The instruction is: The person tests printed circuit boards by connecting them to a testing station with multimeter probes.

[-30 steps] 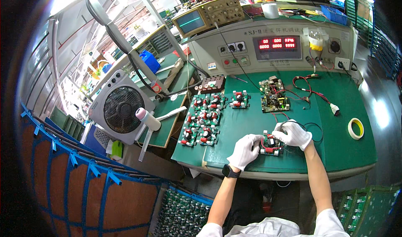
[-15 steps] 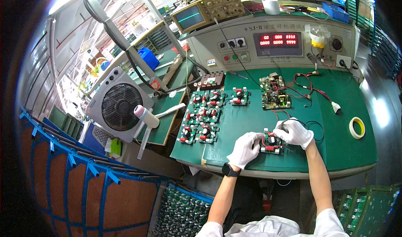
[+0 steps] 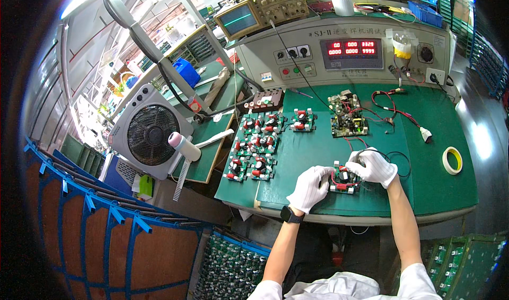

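Note:
A small green circuit board (image 3: pixel 344 177) with red and black parts lies on the green bench mat, between my hands. My left hand (image 3: pixel 310 187), in a white glove, is closed at the board's left edge, thumb and fingers curled together; what they pinch is hidden. My right hand (image 3: pixel 374 167), also gloved, reaches over the board's upper right corner. Its fingers are pinched on a thin black lead (image 3: pixel 398 153) that loops away to the right. Red wires run over the board. Beyond it stands a larger populated circuit board (image 3: pixel 348 115) with wires attached.
Several similar boards (image 3: pixel 260 144) sit in a group at left, with one board (image 3: pixel 303 121) apart. A tape roll (image 3: pixel 452 160) and a white-ended cable (image 3: pixel 425 134) lie at right. Behind are a test panel (image 3: pixel 350 55) and an oscilloscope (image 3: pixel 262 11). A fan (image 3: pixel 152 134) stands left.
Both hands stay at the small board in nearly the same pose. The view shifts very slightly, and a digit on the panel's red readout differs.

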A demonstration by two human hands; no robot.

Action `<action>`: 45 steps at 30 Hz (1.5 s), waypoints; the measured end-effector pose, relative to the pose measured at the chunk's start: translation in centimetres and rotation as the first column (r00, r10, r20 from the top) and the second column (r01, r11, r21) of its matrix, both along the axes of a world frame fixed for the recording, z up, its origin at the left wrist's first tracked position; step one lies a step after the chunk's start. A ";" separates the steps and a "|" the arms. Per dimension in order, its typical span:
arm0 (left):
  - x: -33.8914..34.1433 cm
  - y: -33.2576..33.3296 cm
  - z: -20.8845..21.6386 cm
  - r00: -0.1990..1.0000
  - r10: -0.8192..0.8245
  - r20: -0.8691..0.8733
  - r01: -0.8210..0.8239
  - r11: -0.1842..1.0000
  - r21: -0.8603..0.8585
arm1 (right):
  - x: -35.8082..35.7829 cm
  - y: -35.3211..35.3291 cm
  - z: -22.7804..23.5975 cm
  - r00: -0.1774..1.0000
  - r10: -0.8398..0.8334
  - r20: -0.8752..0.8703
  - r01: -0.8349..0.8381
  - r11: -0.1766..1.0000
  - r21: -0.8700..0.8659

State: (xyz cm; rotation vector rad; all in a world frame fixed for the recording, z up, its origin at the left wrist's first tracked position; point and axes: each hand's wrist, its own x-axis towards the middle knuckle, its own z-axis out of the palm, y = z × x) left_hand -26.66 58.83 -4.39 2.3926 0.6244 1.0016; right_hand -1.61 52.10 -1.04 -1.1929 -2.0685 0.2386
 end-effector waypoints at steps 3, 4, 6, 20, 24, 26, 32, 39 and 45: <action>0.1 0.0 0.1 1.000 0.002 -0.018 -0.002 1.000 -0.007 | 0.2 0.0 -0.1 1.000 -0.007 0.016 0.007 1.000 0.009; 0.1 0.0 0.1 1.000 0.002 -0.009 -0.002 1.000 0.003 | 0.2 0.0 0.0 1.000 -0.006 0.015 0.005 1.000 0.008; 0.1 0.0 0.1 1.000 0.004 -0.001 -0.004 1.000 0.013 | 0.0 -0.1 0.5 0.999 0.001 0.040 -0.002 1.000 0.022; 0.1 -0.1 0.0 1.000 0.002 0.020 -0.003 1.000 0.025 | -0.3 -0.2 0.7 0.999 -0.022 -0.028 0.021 0.999 -0.039; 0.2 -0.1 -0.1 1.000 0.010 0.012 -0.010 1.000 0.015 | -0.2 -0.2 0.6 1.000 -0.013 -0.010 0.013 1.000 -0.009; 0.2 -0.1 0.0 1.000 0.007 0.016 -0.007 1.000 0.028 | -0.2 -0.2 0.5 0.999 -0.020 -0.029 0.019 0.999 -0.027; 0.3 0.1 0.1 1.000 0.018 -0.004 -0.018 1.000 0.012 | 0.2 0.1 -0.1 0.999 -0.041 0.009 0.042 0.996 -0.080; -0.4 0.3 0.6 0.999 0.018 -0.034 -0.018 1.000 0.011 | -0.2 0.6 0.1 0.993 0.026 0.115 -0.040 0.991 0.128; -0.1 -0.4 0.2 0.998 0.013 -0.063 -0.013 1.000 -0.013 | 0.0 -0.3 -0.4 0.992 -0.005 0.123 -0.014 0.988 0.153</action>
